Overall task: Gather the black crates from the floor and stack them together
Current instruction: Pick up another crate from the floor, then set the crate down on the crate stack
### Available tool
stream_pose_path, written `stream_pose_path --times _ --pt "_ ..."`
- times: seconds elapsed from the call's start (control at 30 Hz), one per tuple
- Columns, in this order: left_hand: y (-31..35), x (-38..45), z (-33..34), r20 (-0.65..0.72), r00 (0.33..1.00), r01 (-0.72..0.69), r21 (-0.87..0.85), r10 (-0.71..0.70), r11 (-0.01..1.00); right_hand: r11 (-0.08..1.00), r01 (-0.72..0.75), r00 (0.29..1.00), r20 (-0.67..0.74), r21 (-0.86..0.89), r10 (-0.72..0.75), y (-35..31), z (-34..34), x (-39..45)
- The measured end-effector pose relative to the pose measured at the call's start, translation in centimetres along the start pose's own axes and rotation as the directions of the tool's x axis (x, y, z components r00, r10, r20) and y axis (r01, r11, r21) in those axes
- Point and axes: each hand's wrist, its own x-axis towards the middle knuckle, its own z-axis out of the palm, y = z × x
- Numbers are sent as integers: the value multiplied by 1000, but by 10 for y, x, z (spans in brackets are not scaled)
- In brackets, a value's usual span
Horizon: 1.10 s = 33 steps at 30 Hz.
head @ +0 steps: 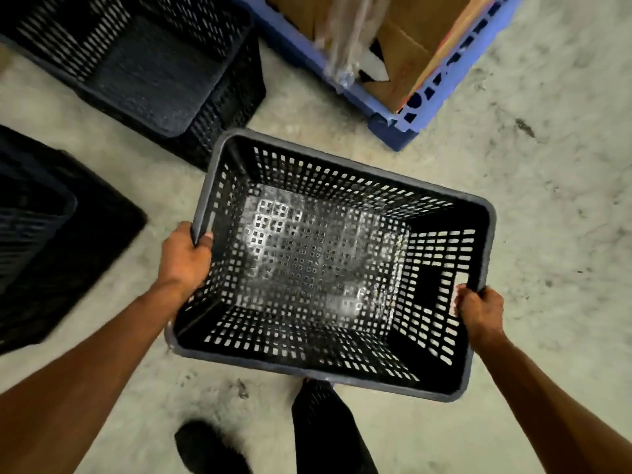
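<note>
A black perforated plastic crate [342,186] hangs above the concrete floor, held open side up and empty. My left hand [186,258] grips its left rim and my right hand [480,311] grips the handle slot on its right end. A second black crate [219,107] stands on the floor at the upper left, with what looks like another nested in it. A third black crate [68,241] lies at the far left, partly cut off by the frame.
A blue plastic pallet [403,121] with cardboard boxes [407,70] and clear wrap sits at the upper right. My dark trouser leg [325,429] and black shoe [208,446] are below the held crate. Bare concrete floor [554,165] spreads to the right.
</note>
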Motion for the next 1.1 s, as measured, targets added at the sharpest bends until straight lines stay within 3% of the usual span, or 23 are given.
stream_pose_path --times 0.13,0.2,0.3,0.43,0.6,0.83,1.1 --pt "-43 -43 -108 -51 996 61 -161 -70 985 959 258 965 87 -119 -248 -73 -12 -78" --pt "-57 -63 -158 -52 992 103 -170 -113 980 928 344 936 132 -145 -326 -110 -22 -123" --pt "-67 -114 -257 -35 984 152 -359 -176 921 881 448 891 157 -152 -426 -172 -47 -222" --pt "-74 -168 -384 12 977 186 -522 -211 833 773 616 782 236 -154 -576 -264 -71 -343" --pt "-101 -213 -522 -27 987 101 -672 -161 733 613 758 649 335 -220 -683 -363 -64 -474" --pt "-173 -232 -637 -222 930 4 -790 -293 614 393 913 392 504 -108 -770 -443 38 -612" --pt "-256 -182 -684 -339 799 5 -823 -498 568 370 929 267 669 13 -694 -495 230 -662"
